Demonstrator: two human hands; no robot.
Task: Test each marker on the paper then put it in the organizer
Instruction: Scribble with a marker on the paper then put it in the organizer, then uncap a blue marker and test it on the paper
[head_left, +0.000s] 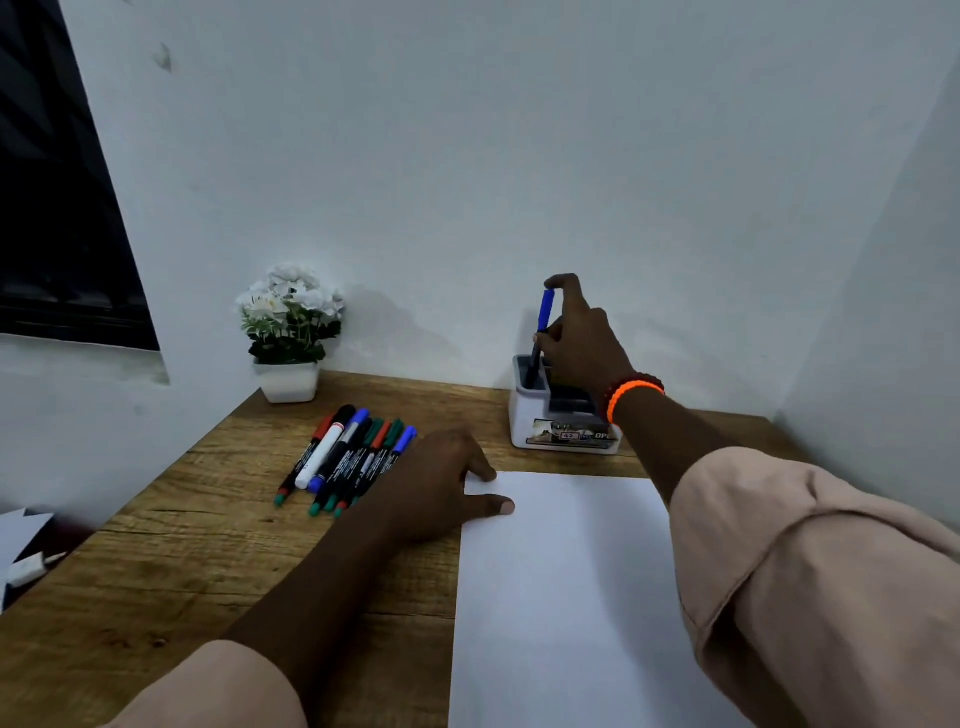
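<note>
A white organizer (524, 423) stands at the back of the wooden desk. My right hand (584, 343) holds a blue-capped marker (544, 319) upright, its lower end inside the organizer's rear left compartment; one finger sits on the cap's top. A blank white paper (566, 597) lies in front of me. My left hand (441, 488) rests flat at the paper's upper left corner, thumb and a finger on the sheet. Several capped markers (345, 457) in red, black, blue and green lie side by side left of that hand.
A white pot of artificial white flowers (289, 332) stands at the desk's back left against the wall. White papers and a small white object (23, 551) lie off the desk's left edge. Walls close the back and right sides.
</note>
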